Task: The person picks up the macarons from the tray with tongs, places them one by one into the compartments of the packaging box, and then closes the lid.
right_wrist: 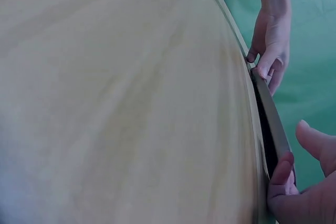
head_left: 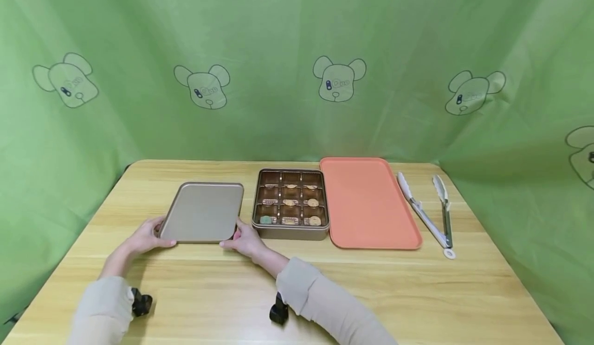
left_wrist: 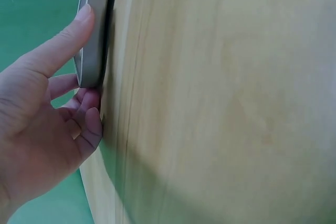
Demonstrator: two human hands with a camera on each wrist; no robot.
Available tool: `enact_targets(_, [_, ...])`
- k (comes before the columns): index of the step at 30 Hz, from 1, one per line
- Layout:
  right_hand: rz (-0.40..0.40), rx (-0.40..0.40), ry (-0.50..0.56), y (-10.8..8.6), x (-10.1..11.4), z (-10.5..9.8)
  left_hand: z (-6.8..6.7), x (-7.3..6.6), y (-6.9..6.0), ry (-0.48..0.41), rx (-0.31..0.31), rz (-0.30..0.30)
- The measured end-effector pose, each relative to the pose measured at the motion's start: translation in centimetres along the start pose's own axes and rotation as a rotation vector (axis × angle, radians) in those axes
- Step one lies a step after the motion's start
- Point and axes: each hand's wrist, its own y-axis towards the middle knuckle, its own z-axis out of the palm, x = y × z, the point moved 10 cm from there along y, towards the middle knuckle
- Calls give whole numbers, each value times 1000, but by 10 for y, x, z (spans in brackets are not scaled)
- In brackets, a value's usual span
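A bronze-grey square tin lid (head_left: 204,212) is at the left of the table, top side up, a shadowed gap under its edge. My left hand (head_left: 147,235) grips its near left corner; in the left wrist view, the thumb (left_wrist: 79,27) lies on the lid's side wall, with the other fingers curled low by the corner. My right hand (head_left: 246,239) holds the near right corner, fingertips (right_wrist: 283,169) curled at the edge in the right wrist view. Just right stands the open cookie tin (head_left: 290,233), its brown divided insert holding several cookies (head_left: 314,220), one of them green.
A coral tray (head_left: 368,200) lies right of the tin, against its side. Metal tongs (head_left: 431,224) with pale tips lie spread beyond the tray. A green curtain (head_left: 278,51) hangs behind the wooden table (head_left: 223,293) and along its sides.
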Motion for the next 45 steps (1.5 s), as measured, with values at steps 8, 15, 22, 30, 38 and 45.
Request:
enact_targets(8, [-59, -132, -8, -6, 7, -14, 1, 0, -10, -196, 12, -51])
enact_targets(15, [-128, -174, 39, -13, 23, -23, -12, -15, -18, -411, -53, -36])
enact_targets(22, [-221, -155, 133, -26, 42, -38, -21, -46, -19, -550, -103, 53])
enact_targets(30, [-338, -165, 102, -60, 84, -72, -13, -87, -14, -742, -91, 212])
enact_targets(38, [-376, -174, 139, -70, 79, -111, 4, -128, -1, -750, -93, 282])
enact_targets(45, [-434, -135, 136, -71, 66, -142, 19, -159, 12, -795, -111, 330])
